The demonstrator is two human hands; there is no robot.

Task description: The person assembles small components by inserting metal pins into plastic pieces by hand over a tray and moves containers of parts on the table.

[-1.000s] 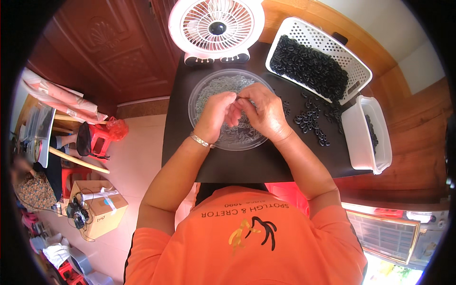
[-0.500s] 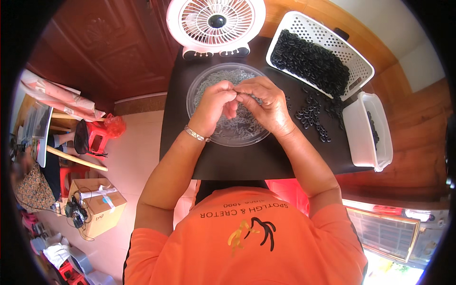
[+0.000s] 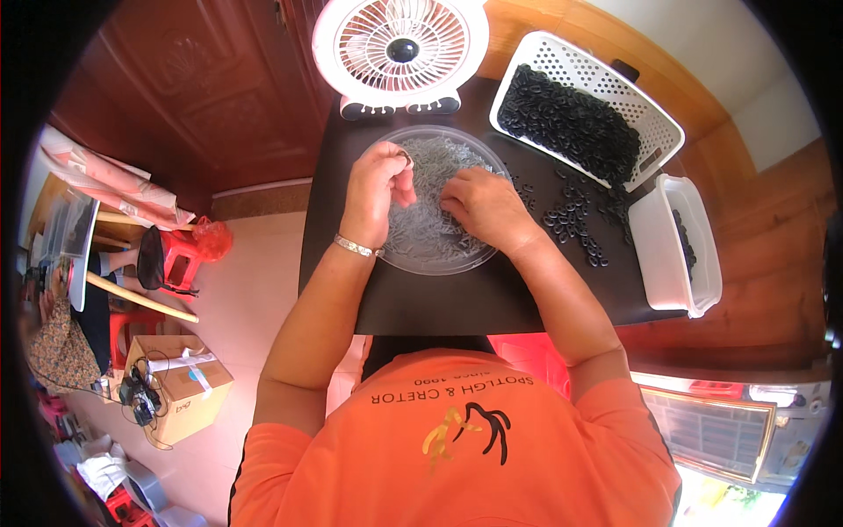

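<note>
Left hand [image 3: 376, 189] pinches a small ring over the clear dish [image 3: 479, 255] at worktop [image 3: 439, 303] centre, right hand [image 3: 483, 206] fingers spread in grey pieces at 3 o'clock; better keep the pinch low over the dish.

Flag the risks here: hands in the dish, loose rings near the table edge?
1. Loose black rings lie scattered on the table beside the right hand; a forearm sweep could knock them off.
2. The fan stands right behind the clear dish; its airflow might shift the small pieces under the left hand.
</note>
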